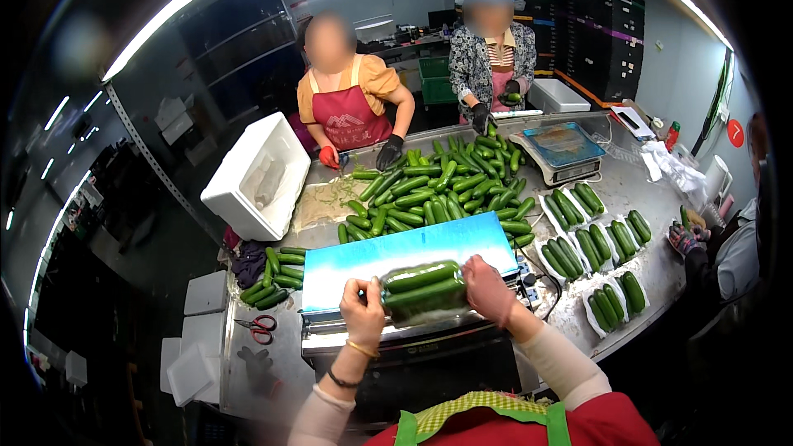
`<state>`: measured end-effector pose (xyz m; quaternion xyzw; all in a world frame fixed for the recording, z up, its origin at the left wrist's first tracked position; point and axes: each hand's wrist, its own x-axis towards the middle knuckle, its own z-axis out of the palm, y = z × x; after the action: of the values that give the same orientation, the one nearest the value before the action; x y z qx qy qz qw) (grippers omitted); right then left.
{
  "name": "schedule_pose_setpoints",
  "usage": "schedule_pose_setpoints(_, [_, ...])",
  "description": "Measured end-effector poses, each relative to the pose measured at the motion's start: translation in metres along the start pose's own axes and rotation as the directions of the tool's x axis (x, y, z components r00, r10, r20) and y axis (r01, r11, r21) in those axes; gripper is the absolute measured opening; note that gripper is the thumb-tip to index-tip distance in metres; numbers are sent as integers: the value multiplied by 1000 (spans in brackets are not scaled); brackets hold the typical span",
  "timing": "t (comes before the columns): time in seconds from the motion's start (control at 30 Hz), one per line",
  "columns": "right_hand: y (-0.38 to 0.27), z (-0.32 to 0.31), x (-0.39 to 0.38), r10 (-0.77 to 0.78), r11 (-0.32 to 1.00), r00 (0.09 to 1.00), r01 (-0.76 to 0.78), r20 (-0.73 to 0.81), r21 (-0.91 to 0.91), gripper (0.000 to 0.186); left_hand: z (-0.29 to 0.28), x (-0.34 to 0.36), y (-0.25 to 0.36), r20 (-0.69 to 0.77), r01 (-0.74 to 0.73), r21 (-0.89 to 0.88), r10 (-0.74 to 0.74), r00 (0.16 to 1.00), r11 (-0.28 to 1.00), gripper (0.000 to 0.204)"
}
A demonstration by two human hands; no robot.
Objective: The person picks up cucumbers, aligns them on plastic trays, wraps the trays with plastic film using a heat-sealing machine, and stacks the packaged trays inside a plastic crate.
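Both hands are bare. The left hand (361,314) pinches the near-left end of a film-wrapped pack of cucumbers (424,287); the right hand (489,289) grips its right end. The pack is held above the front edge of a wrapping machine (405,241) with a glossy blue top plate. The machine stands between the hands and a large loose cucumber pile (438,190) on the metal surface (657,194).

Containers: white trays (592,330) to the right hold cucumbers side by side, two or three showing in each. A white foam box (227,190), tipped at the left, contains crumpled translucent material.

Other items: a cable (555,301) and power strip (529,278) lie just beside the machine's right end. A weighing scale (566,149) stands beyond the trays. Red-handled scissors (262,329) lie left of the machine, near a smaller cucumber stack (273,285). Two co-workers (351,111) stand behind the pile, wearing gloves.
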<state>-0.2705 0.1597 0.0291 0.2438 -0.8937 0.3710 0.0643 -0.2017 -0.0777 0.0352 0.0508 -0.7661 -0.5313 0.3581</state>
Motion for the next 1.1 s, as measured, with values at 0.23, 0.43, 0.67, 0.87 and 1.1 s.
schedule_pose_setpoints(0.23, [-20,-43,-131,268,960,963,-265,-32,92,30,-1,-82,72,313,388,-173,-322,893,906,31])
schedule_pose_setpoints(0.43, [-18,-32,-185,445,886,895,-435,-28,161,50,-15,-121,78,312,39,331,-149,938,943,22])
schedule_pose_setpoints(0.67, [-15,6,-180,161,937,952,-230,258,264,20,-45,-184,27,61,547,101,-554,830,831,20])
schedule_pose_setpoints(0.87, [-24,15,-154,79,939,891,-217,447,267,19,-87,-207,27,355,829,-467,-793,495,308,45])
schedule_pose_setpoints(1.1, [-48,22,-123,-190,976,814,98,549,193,22,-103,-134,54,770,498,474,-616,166,726,61])
